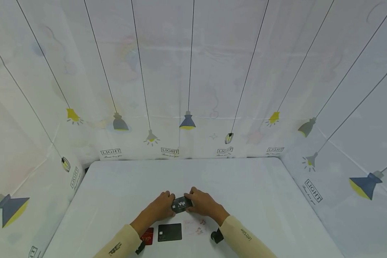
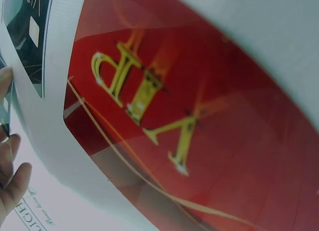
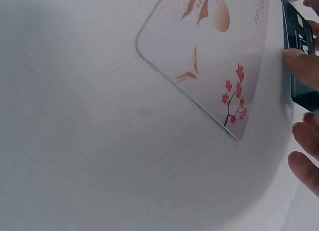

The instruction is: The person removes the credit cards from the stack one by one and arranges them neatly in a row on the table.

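Both hands are at a small black card with "Vip" lettering (image 1: 181,204), near the middle of the table. My left hand (image 1: 162,205) pinches its left end, and my right hand (image 1: 202,202) grips the right end. In the right wrist view a thumb (image 3: 302,66) lies on the face of that black card (image 3: 298,39). Only some fingertips of the left hand (image 2: 11,166) show at the edge of the left wrist view. Closer to me lie a red VIP card (image 1: 147,236), partly behind the left forearm, a larger black VIP card (image 1: 170,232) and a pale card with red flowers (image 1: 193,228).
A white table (image 1: 245,193) carries the cards. White cloth walls printed with hanging lamps (image 1: 187,122) stand behind it and on both sides. A dark wrist device (image 1: 217,236) sits under the right sleeve, beside the pale card.
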A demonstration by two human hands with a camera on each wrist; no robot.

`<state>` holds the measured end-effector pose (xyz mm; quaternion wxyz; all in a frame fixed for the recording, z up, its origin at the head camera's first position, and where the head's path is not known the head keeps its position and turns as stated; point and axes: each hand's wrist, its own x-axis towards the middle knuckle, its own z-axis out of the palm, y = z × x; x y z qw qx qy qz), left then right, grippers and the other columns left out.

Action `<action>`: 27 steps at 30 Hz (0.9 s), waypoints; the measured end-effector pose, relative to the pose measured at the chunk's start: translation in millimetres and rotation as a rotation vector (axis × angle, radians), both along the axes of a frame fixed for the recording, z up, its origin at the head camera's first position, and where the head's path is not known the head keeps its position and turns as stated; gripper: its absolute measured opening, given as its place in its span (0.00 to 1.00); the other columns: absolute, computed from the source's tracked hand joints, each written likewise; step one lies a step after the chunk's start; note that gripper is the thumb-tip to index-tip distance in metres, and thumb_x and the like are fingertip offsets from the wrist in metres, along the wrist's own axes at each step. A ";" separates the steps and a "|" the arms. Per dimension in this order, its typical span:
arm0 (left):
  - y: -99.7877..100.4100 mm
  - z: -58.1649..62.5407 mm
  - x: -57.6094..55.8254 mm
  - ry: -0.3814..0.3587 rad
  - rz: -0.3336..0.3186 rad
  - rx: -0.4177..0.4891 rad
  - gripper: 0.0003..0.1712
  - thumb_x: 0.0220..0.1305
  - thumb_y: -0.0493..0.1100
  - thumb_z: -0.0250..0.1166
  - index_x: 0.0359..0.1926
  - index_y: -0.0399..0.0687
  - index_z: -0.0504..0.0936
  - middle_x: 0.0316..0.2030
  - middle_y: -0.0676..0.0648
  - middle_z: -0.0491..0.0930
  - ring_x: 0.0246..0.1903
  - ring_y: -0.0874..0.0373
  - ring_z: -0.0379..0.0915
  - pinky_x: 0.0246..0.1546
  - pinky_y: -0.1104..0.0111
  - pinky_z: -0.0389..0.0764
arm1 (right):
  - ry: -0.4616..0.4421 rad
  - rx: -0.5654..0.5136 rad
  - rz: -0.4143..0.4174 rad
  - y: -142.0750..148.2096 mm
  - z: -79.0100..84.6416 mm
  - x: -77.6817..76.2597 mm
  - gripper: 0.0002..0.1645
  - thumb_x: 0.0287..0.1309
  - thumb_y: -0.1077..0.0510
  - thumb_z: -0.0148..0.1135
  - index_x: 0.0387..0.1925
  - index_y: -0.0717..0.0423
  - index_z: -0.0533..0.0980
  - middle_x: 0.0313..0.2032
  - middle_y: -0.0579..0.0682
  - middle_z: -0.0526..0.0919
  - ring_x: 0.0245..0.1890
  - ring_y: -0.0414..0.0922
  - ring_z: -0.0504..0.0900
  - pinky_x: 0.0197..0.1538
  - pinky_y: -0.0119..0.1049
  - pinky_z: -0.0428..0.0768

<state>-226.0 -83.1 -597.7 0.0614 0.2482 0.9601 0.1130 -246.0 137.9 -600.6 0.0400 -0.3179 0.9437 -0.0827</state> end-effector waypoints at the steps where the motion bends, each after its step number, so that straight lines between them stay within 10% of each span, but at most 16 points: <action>1: 0.0 -0.2 0.1 0.003 -0.001 -0.001 0.35 0.52 0.51 0.78 0.57 0.39 0.77 0.41 0.46 0.76 0.39 0.57 0.71 0.47 0.61 0.81 | -0.002 -0.001 0.001 0.2 0.1 -0.1 0.40 0.54 0.41 0.74 0.66 0.49 0.74 0.49 0.47 0.77 0.39 0.33 0.76 0.46 0.30 0.82; 27: 2.0 -0.1 4.3 0.073 -0.011 -0.038 0.37 0.52 0.57 0.78 0.57 0.43 0.77 0.42 0.47 0.78 0.39 0.57 0.72 0.47 0.60 0.82 | 0.021 -0.032 0.037 1.5 12.9 0.6 0.38 0.53 0.43 0.75 0.64 0.50 0.76 0.48 0.45 0.77 0.37 0.32 0.75 0.45 0.28 0.81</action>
